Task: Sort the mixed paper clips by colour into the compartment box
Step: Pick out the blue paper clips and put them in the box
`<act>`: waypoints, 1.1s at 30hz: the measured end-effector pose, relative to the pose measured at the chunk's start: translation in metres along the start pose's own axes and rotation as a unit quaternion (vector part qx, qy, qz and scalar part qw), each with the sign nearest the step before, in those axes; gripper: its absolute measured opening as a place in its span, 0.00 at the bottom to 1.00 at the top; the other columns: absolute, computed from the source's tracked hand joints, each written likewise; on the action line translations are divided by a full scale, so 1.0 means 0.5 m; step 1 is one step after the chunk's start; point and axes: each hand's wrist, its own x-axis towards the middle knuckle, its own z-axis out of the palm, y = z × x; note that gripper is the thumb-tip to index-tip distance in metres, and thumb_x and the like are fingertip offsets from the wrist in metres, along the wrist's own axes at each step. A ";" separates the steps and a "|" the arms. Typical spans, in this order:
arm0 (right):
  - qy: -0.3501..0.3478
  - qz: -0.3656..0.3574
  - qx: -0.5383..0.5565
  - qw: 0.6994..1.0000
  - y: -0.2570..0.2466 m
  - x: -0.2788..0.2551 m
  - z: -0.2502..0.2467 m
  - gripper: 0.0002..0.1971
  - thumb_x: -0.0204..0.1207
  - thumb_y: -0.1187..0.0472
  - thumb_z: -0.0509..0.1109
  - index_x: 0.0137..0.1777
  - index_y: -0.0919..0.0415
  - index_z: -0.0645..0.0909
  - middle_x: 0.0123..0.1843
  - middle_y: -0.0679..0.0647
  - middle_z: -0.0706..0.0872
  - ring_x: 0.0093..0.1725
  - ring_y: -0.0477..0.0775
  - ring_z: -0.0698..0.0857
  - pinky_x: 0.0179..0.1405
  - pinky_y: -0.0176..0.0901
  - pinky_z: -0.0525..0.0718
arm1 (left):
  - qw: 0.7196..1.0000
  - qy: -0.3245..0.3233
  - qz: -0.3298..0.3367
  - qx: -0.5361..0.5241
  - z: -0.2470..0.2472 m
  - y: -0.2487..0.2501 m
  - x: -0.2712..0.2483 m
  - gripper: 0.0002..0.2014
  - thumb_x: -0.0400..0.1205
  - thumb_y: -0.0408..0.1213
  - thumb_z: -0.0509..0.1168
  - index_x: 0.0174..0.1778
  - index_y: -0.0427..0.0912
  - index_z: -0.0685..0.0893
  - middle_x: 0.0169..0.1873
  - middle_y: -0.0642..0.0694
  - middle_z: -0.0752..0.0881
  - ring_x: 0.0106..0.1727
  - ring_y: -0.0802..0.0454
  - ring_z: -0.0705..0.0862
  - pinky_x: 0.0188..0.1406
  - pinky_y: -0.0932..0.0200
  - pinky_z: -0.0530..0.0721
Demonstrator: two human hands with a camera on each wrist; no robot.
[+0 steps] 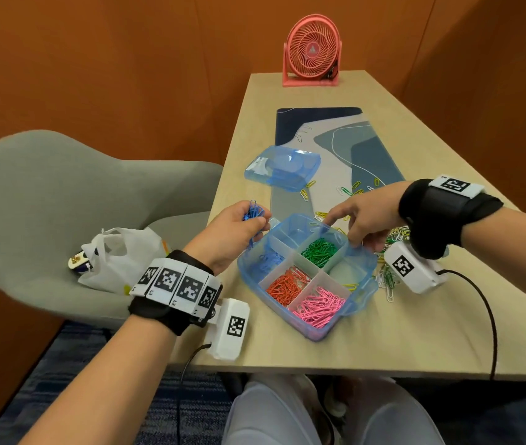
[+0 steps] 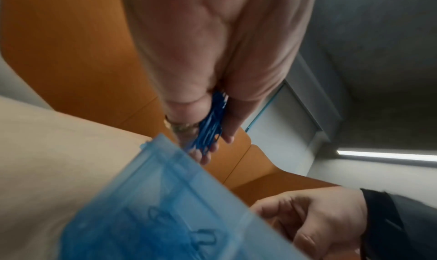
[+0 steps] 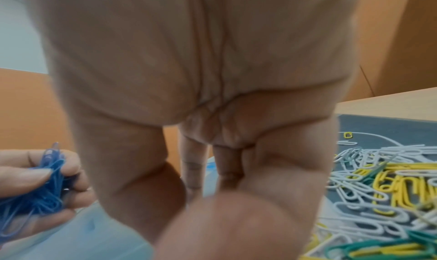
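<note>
The blue translucent compartment box [image 1: 361,284] stands near the table's front edge. Separate compartments hold blue clips [image 1: 269,260], green clips [image 1: 319,250], orange clips [image 1: 287,284] and pink clips [image 1: 317,306]. My left hand [image 1: 255,224] hovers at the box's left corner, pinching a bunch of blue clips [image 1: 253,211] [image 2: 210,131] between thumb and fingers. My right hand [image 1: 348,226] grips the box's far right rim, index finger on the wall and thumb at the corner. A loose pile of white, yellow and green clips [image 3: 378,180] lies beside that hand.
The box's blue lid [image 1: 282,167] lies on a patterned desk mat [image 1: 351,146], with a few stray clips around it. A pink fan [image 1: 313,51] stands at the table's far end. Left of the table, a grey chair [image 1: 30,187] carries a white plastic bag [image 1: 120,258].
</note>
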 end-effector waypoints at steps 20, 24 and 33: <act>0.000 0.002 0.012 1.000 0.004 0.001 -0.005 0.24 0.75 0.74 0.67 0.64 0.45 0.75 0.37 0.57 0.88 0.28 0.55 0.85 0.30 0.42 0.86 | 0.962 -0.134 0.003 0.237 -0.002 0.026 -0.016 0.24 0.80 0.20 0.62 0.70 0.44 0.75 0.71 0.50 0.76 0.75 0.57 0.70 0.75 0.55 0.69; 0.007 -0.003 0.018 1.000 0.006 -0.004 -0.004 0.22 0.75 0.74 0.67 0.62 0.48 0.77 0.39 0.59 0.87 0.25 0.53 0.85 0.29 0.40 0.87 | 0.976 -0.093 0.019 0.198 -0.009 0.036 -0.019 0.17 0.84 0.28 0.60 0.69 0.44 0.76 0.68 0.48 0.78 0.72 0.57 0.73 0.65 0.66 0.72; 0.076 -0.002 0.108 0.991 0.001 0.001 -0.032 0.19 0.74 0.78 0.66 0.62 0.60 0.79 0.29 0.60 0.87 0.22 0.52 0.84 0.28 0.39 0.88 | 0.991 0.023 0.069 0.114 -0.015 0.058 -0.018 0.08 0.83 0.35 0.63 0.56 0.48 0.82 0.56 0.46 0.84 0.55 0.57 0.81 0.58 0.61 0.78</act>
